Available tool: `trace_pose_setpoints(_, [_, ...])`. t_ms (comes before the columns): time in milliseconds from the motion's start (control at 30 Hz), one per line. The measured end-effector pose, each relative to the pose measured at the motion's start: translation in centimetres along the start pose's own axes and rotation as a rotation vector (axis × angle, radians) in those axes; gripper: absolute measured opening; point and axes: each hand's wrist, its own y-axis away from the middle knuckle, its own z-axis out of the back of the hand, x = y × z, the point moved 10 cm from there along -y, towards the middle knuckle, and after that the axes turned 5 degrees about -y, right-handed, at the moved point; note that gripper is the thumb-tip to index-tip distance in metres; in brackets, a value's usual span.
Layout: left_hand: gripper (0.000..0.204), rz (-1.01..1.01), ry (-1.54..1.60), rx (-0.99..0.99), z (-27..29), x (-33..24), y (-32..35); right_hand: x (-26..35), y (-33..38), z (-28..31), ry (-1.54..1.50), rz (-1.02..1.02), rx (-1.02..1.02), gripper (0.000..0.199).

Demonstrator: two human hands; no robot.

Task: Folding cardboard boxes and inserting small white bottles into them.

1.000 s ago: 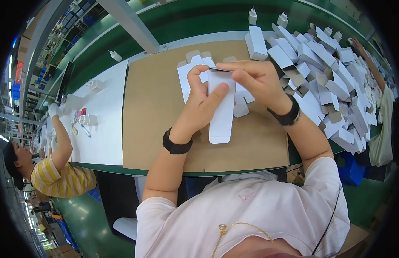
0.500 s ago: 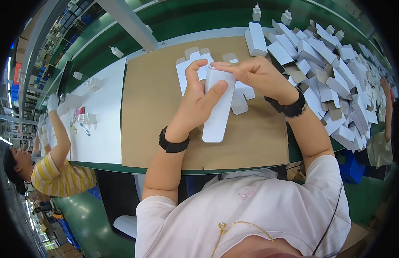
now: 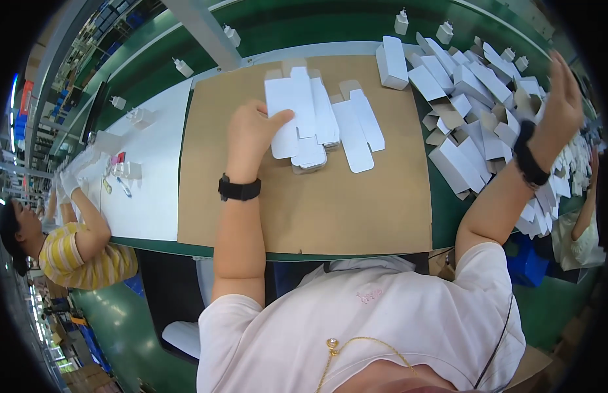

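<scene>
My left hand (image 3: 250, 134) is at the left edge of a stack of flat, unfolded white cartons (image 3: 302, 108). Its thumb lies on the top carton and the other fingers curl at the edge, partly hidden. Another flat white carton (image 3: 357, 131) lies just right of that stack. Far out to the right, my right hand (image 3: 561, 98) is raised over a heap of folded white boxes (image 3: 477, 82), its fingers stretched out and nothing in them.
A brown cardboard sheet (image 3: 304, 216) covers the table before me. One white box (image 3: 392, 62) stands at its far right corner. White plug-like adapters (image 3: 401, 23) sit along the green far strip. A co-worker in yellow stripes (image 3: 87, 252) works at left; another person (image 3: 579, 229) is at right.
The folded white box has left my hands. My right hand has swung far right over the heap, while my left has shifted left onto the flat cartons.
</scene>
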Motion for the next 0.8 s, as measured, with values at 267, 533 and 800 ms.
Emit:
trace_pose_setpoints(267, [0.019, -0.275, 0.578, 0.102, -2.5, -8.0, 5.1, 6.7, 18.7, -17.3, -0.421, -0.034, 1.045, 0.039])
trace_pose_setpoints(533, [0.012, -0.174, 0.665, 0.387, -6.2, -7.0, 5.5, 5.9, 18.3, -17.5, -0.443, -0.162, 1.041, 0.031])
trace_pose_setpoints(800, [0.075, -0.407, 0.842, 0.264, -3.6, -10.2, 6.5, 5.4, 19.1, -17.4, -0.669, -0.330, 0.925, 0.033])
